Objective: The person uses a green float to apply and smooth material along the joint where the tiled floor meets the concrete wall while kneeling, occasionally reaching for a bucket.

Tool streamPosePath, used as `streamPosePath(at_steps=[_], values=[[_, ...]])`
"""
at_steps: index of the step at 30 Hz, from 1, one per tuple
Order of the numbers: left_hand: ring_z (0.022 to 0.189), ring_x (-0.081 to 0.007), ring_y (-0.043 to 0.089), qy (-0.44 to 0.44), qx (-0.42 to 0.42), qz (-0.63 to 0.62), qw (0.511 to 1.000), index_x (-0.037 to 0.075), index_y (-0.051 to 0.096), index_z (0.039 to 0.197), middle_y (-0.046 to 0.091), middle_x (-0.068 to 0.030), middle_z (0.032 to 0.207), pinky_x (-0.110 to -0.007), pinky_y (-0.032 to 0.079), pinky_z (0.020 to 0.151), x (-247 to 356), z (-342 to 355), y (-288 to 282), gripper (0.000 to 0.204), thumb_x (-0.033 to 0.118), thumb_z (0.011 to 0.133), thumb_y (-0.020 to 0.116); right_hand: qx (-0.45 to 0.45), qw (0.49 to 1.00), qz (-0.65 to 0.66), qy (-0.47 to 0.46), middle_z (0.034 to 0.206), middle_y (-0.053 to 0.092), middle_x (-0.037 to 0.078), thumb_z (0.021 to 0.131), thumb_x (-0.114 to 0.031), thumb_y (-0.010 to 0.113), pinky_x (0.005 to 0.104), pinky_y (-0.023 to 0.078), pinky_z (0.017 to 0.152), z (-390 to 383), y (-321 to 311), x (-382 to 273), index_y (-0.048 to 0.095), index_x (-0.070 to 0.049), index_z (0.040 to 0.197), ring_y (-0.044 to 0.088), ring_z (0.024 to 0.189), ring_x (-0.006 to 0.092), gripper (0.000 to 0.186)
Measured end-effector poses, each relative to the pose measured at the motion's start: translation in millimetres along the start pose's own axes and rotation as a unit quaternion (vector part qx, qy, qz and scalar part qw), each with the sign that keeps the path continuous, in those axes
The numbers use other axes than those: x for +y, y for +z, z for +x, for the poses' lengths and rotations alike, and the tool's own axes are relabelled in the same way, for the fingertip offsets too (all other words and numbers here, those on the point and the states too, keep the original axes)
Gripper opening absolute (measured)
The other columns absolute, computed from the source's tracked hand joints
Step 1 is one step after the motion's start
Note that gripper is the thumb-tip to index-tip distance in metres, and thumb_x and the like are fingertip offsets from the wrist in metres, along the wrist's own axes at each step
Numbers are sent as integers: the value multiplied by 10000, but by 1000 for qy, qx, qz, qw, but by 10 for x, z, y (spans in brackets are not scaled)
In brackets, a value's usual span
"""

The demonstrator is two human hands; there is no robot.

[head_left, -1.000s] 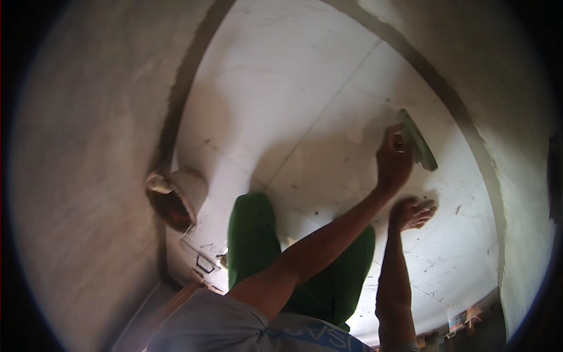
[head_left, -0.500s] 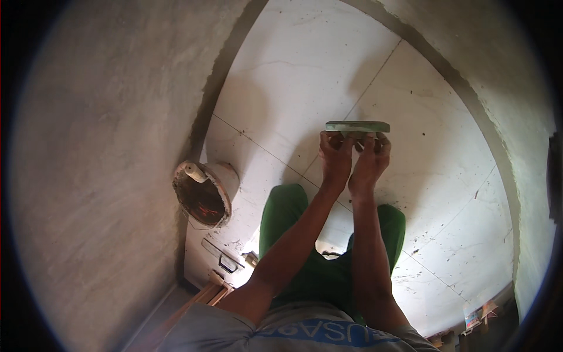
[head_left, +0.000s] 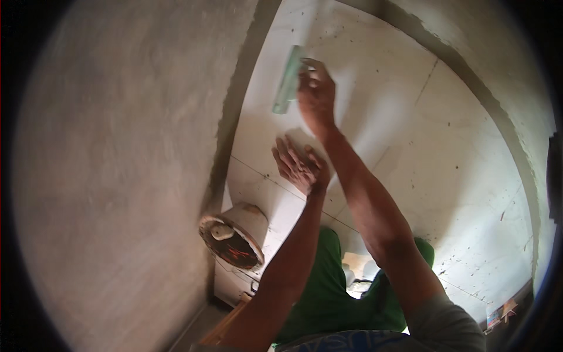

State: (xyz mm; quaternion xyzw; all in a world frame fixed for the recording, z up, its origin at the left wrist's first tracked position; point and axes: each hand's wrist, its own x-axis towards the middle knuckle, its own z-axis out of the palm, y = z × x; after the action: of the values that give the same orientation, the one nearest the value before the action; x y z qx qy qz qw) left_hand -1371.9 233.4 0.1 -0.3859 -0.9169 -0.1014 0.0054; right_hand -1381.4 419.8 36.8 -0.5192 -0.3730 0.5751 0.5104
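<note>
A flat green float (head_left: 288, 82), blurred by motion, is in my right hand (head_left: 317, 97), low over the pale floor tiles near the left wall's base. Curled fingers close on its right side, hiding whatever handle it has. Below and slightly left of it, my left hand (head_left: 300, 167) lies palm down with its fingers spread, holding nothing and apparently resting on the tiles (head_left: 381, 105).
On the left, a mortar-crusted bucket (head_left: 234, 234) stands by the wall, a pale rounded handle (head_left: 221, 232) inside it. A rough grey wall (head_left: 117, 146) rises close on my left, another (head_left: 510, 41) on the right. Small debris dots the floor.
My left hand has let go of the float and come down onto the tiles at the left. The right hand has carried the float forward and left, turning it lengthwise.
</note>
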Motion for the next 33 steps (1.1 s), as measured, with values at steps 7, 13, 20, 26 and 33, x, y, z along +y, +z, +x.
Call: streamPosePath(at_steps=[7, 13, 20, 26, 33], values=[[1607, -425, 270, -17, -76, 36, 996, 144, 276, 1706, 314, -150, 1740, -631, 247, 1232, 4, -12, 32, 767, 516, 1082, 519, 135, 974, -82, -163, 1159, 703, 296, 927, -51, 606, 529, 554, 857, 1399, 1097, -83, 684, 13, 1242, 694, 1018, 479, 331], [1617, -435, 232, -8, -93, 36, 995, 152, 249, 1721, 265, -146, 1751, -655, 202, 1248, 50, -95, 92, 804, 626, 1095, 420, 123, 977, -121, -128, 1054, 734, 302, 982, -118, 598, 500, 573, 892, 1360, 1069, 289, 692, 64, 1185, 724, 988, 477, 289], [1622, -445, 211, -44, -134, 25, 990, 130, 273, 1715, 258, -159, 1744, -657, 199, 1248, 2, -95, 42, 835, 660, 1087, 420, 92, 987, -121, -59, 1060, 708, 274, 977, -100, 596, 510, 547, 809, 1817, 1066, -91, 689, 48, 1142, 711, 967, 423, 240], [1612, -452, 234, -41, -102, 24, 994, 123, 289, 1709, 278, -172, 1733, -657, 225, 1232, -68, 1, 105, 802, 667, 1119, 288, 70, 982, -121, -131, 1164, 667, 329, 935, -127, 597, 521, 519, 1028, 1033, 1349, 232, 602, 88, 1400, 642, 1152, 505, 513], [1566, -473, 291, -25, -94, 65, 993, 95, 273, 1707, 343, -209, 1688, -634, 270, 1227, 141, -28, 48, 794, 609, 1118, 415, 19, 986, -143, -89, 956, 672, 296, 898, -76, 649, 534, 527, 745, 1777, 995, 162, 593, 57, 992, 668, 891, 470, 172]])
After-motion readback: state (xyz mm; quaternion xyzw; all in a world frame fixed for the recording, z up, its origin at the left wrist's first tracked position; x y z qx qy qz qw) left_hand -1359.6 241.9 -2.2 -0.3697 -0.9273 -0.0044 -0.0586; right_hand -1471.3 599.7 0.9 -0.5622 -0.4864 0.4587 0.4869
